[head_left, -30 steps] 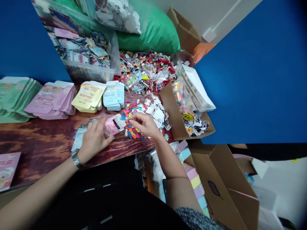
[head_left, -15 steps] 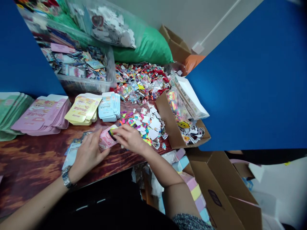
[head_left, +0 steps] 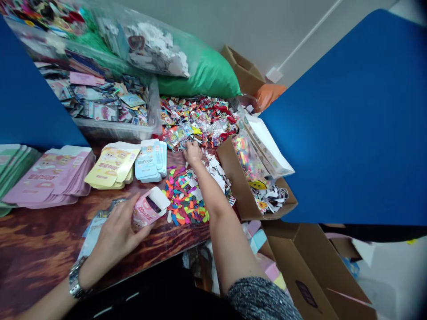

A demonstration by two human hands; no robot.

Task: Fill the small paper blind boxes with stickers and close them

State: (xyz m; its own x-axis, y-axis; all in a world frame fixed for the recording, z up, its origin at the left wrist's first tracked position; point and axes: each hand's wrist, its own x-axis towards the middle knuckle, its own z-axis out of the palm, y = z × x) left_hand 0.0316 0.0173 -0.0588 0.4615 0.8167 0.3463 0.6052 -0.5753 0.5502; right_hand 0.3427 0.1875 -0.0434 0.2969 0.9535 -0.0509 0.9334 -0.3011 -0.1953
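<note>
The right hand (head_left: pixel 193 153) is away from the mouth of the pink box (head_left: pixel 144 214), where it was half a second earlier, and is now at the near edge of the trinket pile (head_left: pixel 203 116). The balloon pile (head_left: pixel 187 202) shows more fully. The right arm stretches forward, fingers pointing down into the trinkets; whether that grip pinches anything, I cannot tell. The left hand (head_left: pixel 116 233), back upward, keeps its grip around the pink box, thumb on the near side. The box's open end faces the balloons, just beside them, over the worktop (head_left: pixel 36 253).
</note>
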